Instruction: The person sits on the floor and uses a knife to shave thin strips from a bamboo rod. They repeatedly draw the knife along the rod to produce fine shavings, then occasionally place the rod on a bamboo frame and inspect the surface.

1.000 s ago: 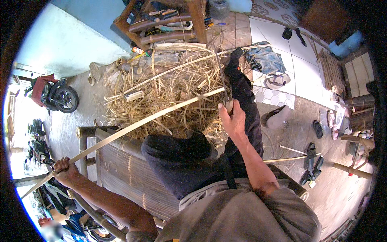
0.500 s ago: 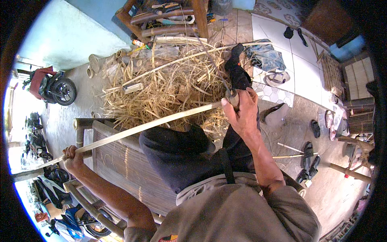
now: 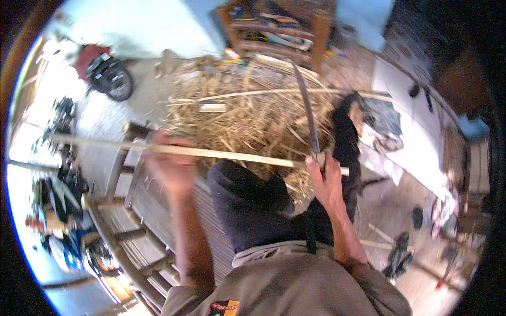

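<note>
A long pale bamboo strip (image 3: 237,155) runs crosswise in front of me, above my dark-trousered lap. My left hand (image 3: 175,166), smeared by motion, is closed around it left of the middle, with the thin left end reaching out beyond. Near the strip's right end, my right hand (image 3: 328,184) grips the short handle of a long knife (image 3: 307,108). The dark, narrow blade points up and away from me, over a heap of shavings. The strip passes at the right hand's fingers, its tip showing just past them; whether they also pinch it, I cannot tell.
A tangled heap of bamboo shavings (image 3: 237,118) covers the floor ahead, with another long strip (image 3: 253,94) across it. A bamboo bench (image 3: 134,231) stands at left, a wooden rack (image 3: 319,39) behind the heap. Motorbikes (image 3: 113,79) stand far left; sandals (image 3: 399,258) lie at right.
My left hand has slid inward along the strip from its far left end. My right hand has lowered, the knife blade stands more upright, and the strip's right tip now shows. The view has shifted.
</note>
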Motion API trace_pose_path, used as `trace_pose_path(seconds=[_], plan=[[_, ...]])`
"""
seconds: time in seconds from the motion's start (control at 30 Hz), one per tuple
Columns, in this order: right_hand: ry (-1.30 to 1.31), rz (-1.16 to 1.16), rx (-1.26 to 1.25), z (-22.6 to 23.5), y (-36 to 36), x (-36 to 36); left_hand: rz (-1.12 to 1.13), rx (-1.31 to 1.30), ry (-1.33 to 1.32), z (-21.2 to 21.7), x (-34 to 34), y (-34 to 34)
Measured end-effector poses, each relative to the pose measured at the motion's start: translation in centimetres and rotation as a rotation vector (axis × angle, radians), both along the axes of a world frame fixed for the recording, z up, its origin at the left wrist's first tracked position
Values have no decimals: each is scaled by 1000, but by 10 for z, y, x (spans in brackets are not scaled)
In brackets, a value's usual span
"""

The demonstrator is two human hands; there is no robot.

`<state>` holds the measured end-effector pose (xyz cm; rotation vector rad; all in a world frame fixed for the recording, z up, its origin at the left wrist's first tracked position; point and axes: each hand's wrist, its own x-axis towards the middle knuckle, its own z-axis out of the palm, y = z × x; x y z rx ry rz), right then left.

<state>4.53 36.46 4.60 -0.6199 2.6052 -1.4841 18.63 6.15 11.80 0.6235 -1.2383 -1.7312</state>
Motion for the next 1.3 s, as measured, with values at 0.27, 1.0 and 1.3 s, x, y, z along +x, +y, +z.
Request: trace_pose_path(seconds=[0.27,1.0,1.3], plan=[[-342,348,115,-35,-23,54,427,304,294,21,-15,-5],[-477,765,60,-40,-150,81,924,-70,-1061,-103,355,-68],[-554,988,160,-46,-214,134,842,218,-1354,-205,407,111]])
